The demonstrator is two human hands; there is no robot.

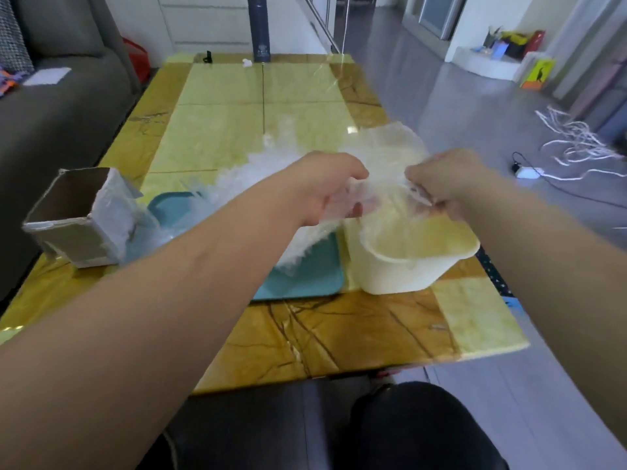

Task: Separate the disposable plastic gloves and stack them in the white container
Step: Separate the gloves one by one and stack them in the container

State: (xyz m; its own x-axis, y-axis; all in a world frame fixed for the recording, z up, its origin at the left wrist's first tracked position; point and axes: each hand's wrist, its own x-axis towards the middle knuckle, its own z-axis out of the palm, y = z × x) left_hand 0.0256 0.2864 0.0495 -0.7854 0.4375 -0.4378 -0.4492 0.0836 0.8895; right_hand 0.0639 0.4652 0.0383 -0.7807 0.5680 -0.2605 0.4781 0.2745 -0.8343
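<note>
Head view. Both arms reach in from the bottom edge and meet at frame centre. The left hand point(325, 188) has its fingers curled and pinches one edge of a clear plastic glove point(386, 147). The right hand point(444, 184) has its fingers curled too and pinches the opposite edge. The glove is spread thin between the two hands, in the air, with its upper part rising above the knuckles. It hangs over the far rim of the white container point(407, 269).

The container stands upright on the table point(339, 337), centre-right of the frame, just beside the right edge of a teal tray point(305, 281). Cannot tell whether any gloves are inside it, too blurred.

A pile of gloves point(244, 178) lies on the tray at centre-left, partly hidden under the left forearm. An open cardboard box point(74, 215) sits at the left edge of the table, with white plastic sticking out of its mouth.

A dark bottle point(258, 25) stands upright at the far end of the table, top centre. A grey sofa point(51, 106) is in the upper left. White cords point(576, 137) are tangled on the floor at right.
</note>
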